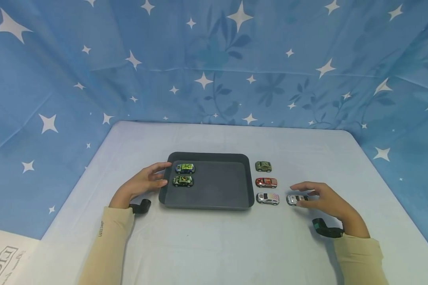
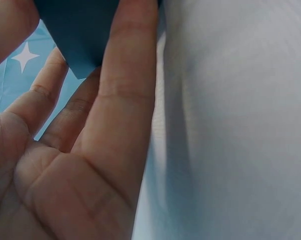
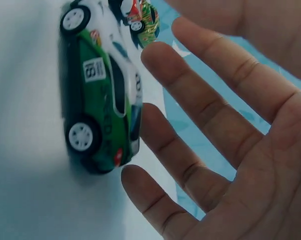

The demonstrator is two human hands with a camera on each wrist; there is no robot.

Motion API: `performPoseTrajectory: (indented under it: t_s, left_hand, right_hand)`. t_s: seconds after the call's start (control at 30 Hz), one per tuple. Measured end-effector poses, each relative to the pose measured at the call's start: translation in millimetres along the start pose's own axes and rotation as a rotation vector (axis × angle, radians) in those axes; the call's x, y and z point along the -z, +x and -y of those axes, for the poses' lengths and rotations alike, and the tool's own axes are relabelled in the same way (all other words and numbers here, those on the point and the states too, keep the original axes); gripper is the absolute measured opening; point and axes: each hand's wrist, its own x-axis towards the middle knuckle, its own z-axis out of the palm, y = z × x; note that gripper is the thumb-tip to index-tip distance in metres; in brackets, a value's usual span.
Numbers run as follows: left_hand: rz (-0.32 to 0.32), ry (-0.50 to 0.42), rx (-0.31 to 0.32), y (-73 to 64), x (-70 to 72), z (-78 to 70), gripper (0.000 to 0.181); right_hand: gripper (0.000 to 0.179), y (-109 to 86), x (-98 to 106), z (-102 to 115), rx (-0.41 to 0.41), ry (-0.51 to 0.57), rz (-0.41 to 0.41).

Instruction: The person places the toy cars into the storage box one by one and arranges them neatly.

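My left hand (image 1: pixel 142 183) is at the left side of a dark grey tray (image 1: pixel 210 204), fingers and thumb extended and fingertips at its rim. In the left wrist view, the tray's wall (image 2: pixel 83 40) shows between thumb and fingers. Two toy cars lie in the tray's left part: a blue-and-yellow car (image 1: pixel 185 168) above a green-and-black car (image 1: pixel 183 181). My right hand (image 1: pixel 322 199) reaches over a silver-white toy car (image 1: pixel 293 200), fingers spread around it. The right wrist view shows this car's green side (image 3: pixel 98 95), with fingertips close beside it.
Right of the tray stand a camouflage-green toy car (image 1: pixel 263 166), a red one (image 1: pixel 266 182) and a white one (image 1: pixel 268 198) in a column. A white cloth covers the table (image 1: pixel 214 245). A blue star-patterned curtain (image 1: pixel 214 59) hangs behind it.
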Motion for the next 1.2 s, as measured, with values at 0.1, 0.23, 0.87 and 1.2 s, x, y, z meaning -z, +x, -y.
performPoseTrajectory:
  t_s: [0.1, 0.23, 0.87, 1.2]
  left_hand:
    - [0.001, -0.003, -0.005, -0.2, 0.2, 0.8, 0.075]
    - [0.003, -0.006, -0.01, -0.5, 0.3, 2.1, 0.075]
    - [0.008, -0.019, 0.0, -1.4, 0.4, 3.3, 0.075]
    - [0.013, -0.017, -0.001, 0.1, 0.9, 2.1, 0.074]
  right_hand:
    - [0.04, -0.3, 0, -2, -0.021, 0.001, 0.01]
    - [0.041, -0.5, -1, -6, -0.02, 0.01, 0.02]
    - [0.042, -0.5, -5, -16, -0.063, -0.072, -0.001]
    - [0.035, 1.4, -6, -13, -0.101, -0.117, -0.014]
